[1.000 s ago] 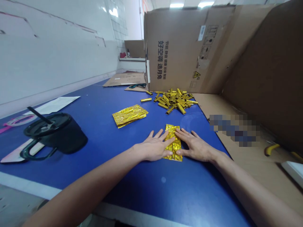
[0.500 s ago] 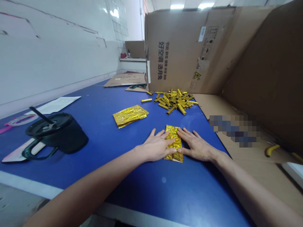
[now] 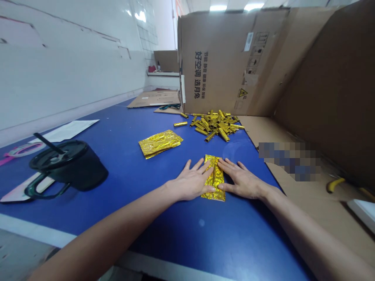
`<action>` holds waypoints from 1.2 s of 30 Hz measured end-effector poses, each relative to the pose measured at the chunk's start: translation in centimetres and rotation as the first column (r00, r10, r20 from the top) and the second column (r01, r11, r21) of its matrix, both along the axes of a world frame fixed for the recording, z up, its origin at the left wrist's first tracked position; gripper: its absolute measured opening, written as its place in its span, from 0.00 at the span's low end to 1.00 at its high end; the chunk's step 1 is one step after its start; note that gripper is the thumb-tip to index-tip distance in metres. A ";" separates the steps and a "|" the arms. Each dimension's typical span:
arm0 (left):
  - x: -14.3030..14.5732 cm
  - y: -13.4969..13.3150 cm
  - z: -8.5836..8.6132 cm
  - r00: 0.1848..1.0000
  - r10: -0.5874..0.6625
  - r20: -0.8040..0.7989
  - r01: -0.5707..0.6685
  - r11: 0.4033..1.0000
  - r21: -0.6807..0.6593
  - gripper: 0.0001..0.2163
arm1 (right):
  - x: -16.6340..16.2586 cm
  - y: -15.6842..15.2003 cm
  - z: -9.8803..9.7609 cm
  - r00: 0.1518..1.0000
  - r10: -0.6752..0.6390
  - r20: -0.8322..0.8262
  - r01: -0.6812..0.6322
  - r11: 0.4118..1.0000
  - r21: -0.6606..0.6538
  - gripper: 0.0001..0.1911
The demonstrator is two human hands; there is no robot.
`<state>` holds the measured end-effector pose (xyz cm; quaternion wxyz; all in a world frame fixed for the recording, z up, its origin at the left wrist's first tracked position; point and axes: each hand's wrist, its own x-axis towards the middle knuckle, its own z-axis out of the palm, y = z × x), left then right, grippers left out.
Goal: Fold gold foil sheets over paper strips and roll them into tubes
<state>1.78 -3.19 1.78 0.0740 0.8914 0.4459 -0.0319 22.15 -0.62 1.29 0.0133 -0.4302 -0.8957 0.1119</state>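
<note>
From where I stand, a pixelated patch (image 3: 288, 162) blurs out whatever lies on the cardboard sheet (image 3: 258, 130) beyond the right edge of the blue bench (image 3: 123, 130). Further right, 2 yellow pieces (image 3: 335, 184) can't be identified, and a white object (image 3: 361, 212) runs off the frame. Both forearms are cut off at the bottom edge, and the left hand (image 3: 190, 182) and right hand (image 3: 241, 181) cover parts of the gold foil packet (image 3: 213, 181). A black tumbler (image 3: 79, 168) hides part of a pale board (image 3: 20, 193), a pink strip (image 3: 4, 160) leaves at the left edge, and the carton's pictograms (image 3: 258, 50) and the items on the far shelf (image 3: 155, 68) are too small to make out.
</note>
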 end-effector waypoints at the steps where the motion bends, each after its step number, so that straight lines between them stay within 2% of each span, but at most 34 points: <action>1: 0.0 0.0 0.1 1.000 -0.003 0.005 0.003 1.000 -0.008 0.30 | 0.0 0.0 0.0 1.000 -0.003 0.006 0.003 1.000 0.000 0.41; 9: -0.2 0.3 -0.1 0.998 -0.061 0.018 0.062 0.996 -0.063 0.27 | 0.2 0.0 -0.1 1.000 0.021 0.015 -0.021 1.000 0.001 0.39; 27: -0.1 0.0 0.1 0.999 -0.029 0.030 0.032 0.996 -0.084 0.27 | 0.2 0.2 -0.2 0.999 0.034 -0.003 -0.034 0.999 -0.009 0.38; 36: -0.1 0.1 -0.1 0.999 -0.018 0.032 0.021 0.997 -0.074 0.27 | 0.0 0.0 -0.2 1.000 0.004 -0.009 -0.004 1.000 -0.009 0.41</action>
